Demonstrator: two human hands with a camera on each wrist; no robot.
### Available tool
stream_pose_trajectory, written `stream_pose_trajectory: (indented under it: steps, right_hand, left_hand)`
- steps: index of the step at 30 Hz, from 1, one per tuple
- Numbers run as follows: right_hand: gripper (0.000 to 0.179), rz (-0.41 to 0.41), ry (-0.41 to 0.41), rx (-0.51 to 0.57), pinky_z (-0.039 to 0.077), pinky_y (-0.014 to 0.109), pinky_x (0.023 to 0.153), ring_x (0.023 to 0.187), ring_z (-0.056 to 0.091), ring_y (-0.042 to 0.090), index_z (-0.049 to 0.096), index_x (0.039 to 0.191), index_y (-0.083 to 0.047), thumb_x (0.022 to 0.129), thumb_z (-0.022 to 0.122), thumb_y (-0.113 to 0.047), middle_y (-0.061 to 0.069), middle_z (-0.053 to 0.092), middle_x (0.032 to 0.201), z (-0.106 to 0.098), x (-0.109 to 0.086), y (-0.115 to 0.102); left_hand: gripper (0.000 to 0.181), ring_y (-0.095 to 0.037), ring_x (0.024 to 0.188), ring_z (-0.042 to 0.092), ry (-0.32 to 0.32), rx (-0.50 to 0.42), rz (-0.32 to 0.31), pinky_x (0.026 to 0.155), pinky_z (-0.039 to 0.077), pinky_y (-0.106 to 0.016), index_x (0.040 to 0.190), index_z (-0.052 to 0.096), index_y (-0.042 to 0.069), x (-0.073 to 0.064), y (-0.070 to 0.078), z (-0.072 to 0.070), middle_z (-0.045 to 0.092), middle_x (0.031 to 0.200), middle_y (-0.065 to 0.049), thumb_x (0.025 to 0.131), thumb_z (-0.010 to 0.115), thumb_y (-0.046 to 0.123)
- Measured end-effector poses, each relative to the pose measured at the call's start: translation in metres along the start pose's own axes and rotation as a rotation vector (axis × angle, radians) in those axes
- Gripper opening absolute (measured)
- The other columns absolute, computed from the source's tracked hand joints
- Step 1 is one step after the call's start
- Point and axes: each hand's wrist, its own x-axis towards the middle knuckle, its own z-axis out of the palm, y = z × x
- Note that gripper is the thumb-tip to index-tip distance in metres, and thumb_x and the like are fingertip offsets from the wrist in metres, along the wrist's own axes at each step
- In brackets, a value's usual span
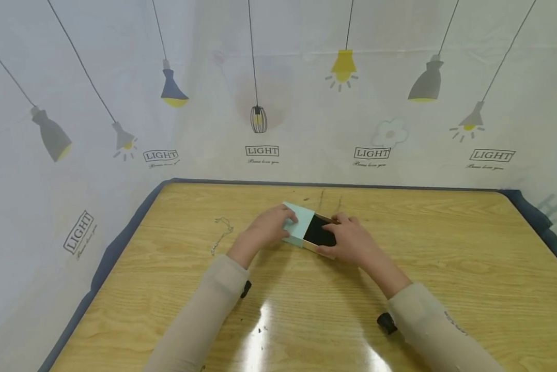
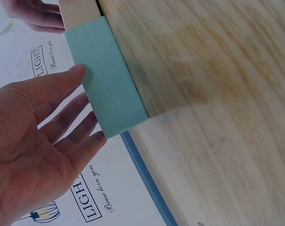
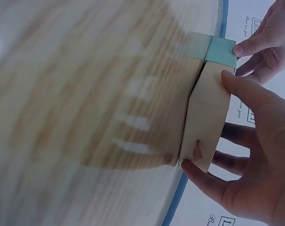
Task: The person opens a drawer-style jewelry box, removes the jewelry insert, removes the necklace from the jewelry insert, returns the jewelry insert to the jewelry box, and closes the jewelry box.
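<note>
A small drawer-style box lies on the table, its mint-green sleeve point(image 1: 300, 221) partly off a beige inner tray point(image 3: 206, 106). Black lining point(image 1: 319, 232) shows in the exposed part of the tray. My left hand point(image 1: 271, 226) holds the sleeve, and in the left wrist view its thumb point(image 2: 76, 69) presses the top edge of the long side. On the tray's open end, my right hand point(image 1: 350, 239) grips across the width. The right wrist view has the thumb at the tray wall close by the sleeve, with a small torn flap point(image 3: 197, 150) in that wall.
A thin silver chain point(image 1: 227, 228) lies on the wooden table point(image 1: 446, 232) left of the box. Dark marks and specks dot the surface. A white curtain point(image 1: 302, 103) printed with lamps stands behind the table's blue-trimmed edge.
</note>
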Motion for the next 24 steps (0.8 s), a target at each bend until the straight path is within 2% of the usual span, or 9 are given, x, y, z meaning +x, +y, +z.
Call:
stream_pose_trajectory:
  steps: [5,8,13,14,19,21,24]
  right_hand:
    - [0.074,-0.004,-0.002,0.093,0.046,0.061,0.105,0.135,0.041,0.05,0.057,0.14,-0.008,0.087,0.068,-0.058,0.021,0.04,0.153,0.002,0.006,-0.003]
    - [0.07,-0.009,0.02,0.187,0.046,0.06,0.105,0.132,0.046,0.047,0.055,0.14,-0.005,0.091,0.066,-0.054,0.022,0.043,0.15,-0.001,0.007,0.0]
    - [0.064,0.095,0.046,0.328,0.052,0.055,0.098,0.116,0.061,0.039,0.046,0.143,0.001,0.099,0.06,-0.044,0.024,0.055,0.137,-0.012,0.001,0.01]
    - [0.064,0.116,0.028,0.366,0.054,0.053,0.096,0.111,0.063,0.037,0.044,0.144,0.003,0.1,0.058,-0.042,0.025,0.058,0.134,-0.014,-0.001,0.011]
    - [0.061,0.177,-0.076,0.695,0.061,0.043,0.09,0.106,0.068,0.037,0.036,0.144,0.013,0.103,0.054,-0.028,0.032,0.061,0.127,-0.019,-0.005,0.012]
    - [0.059,0.187,-0.084,0.799,0.061,0.04,0.09,0.107,0.068,0.039,0.033,0.144,0.015,0.104,0.053,-0.023,0.035,0.058,0.128,-0.018,-0.005,0.012]
    - [0.057,0.193,-0.084,0.889,0.061,0.04,0.092,0.112,0.066,0.04,0.033,0.145,0.017,0.105,0.05,-0.02,0.036,0.056,0.13,-0.017,-0.004,0.01]
  left_hand:
    - [0.039,-0.023,0.137,0.05,0.002,0.008,-0.002,0.117,0.042,-0.037,0.131,0.063,0.015,0.001,-0.001,0.0,0.054,0.144,-0.004,0.093,0.071,0.015]
    - [0.039,-0.023,0.137,0.05,0.002,0.004,0.004,0.117,0.042,-0.037,0.131,0.063,0.015,0.0,-0.002,0.0,0.055,0.144,-0.004,0.093,0.071,0.014]
    - [0.038,-0.023,0.137,0.05,-0.004,-0.01,0.003,0.117,0.043,-0.038,0.13,0.063,0.015,-0.001,-0.002,0.0,0.054,0.145,-0.004,0.093,0.071,0.014]
    - [0.038,-0.023,0.137,0.05,-0.002,-0.011,0.0,0.116,0.043,-0.037,0.13,0.063,0.015,-0.001,-0.002,0.0,0.054,0.145,-0.004,0.093,0.071,0.014]
    - [0.038,-0.023,0.137,0.05,0.005,-0.017,0.004,0.117,0.042,-0.037,0.13,0.063,0.015,-0.001,-0.004,0.0,0.055,0.144,-0.003,0.092,0.071,0.014]
    - [0.038,-0.023,0.137,0.05,0.008,-0.017,0.013,0.117,0.042,-0.037,0.13,0.063,0.015,-0.001,-0.004,0.0,0.055,0.144,-0.004,0.092,0.071,0.014]
    - [0.039,-0.022,0.136,0.05,0.009,-0.012,0.019,0.117,0.042,-0.037,0.13,0.063,0.015,0.0,-0.004,0.001,0.055,0.143,-0.003,0.092,0.071,0.014]
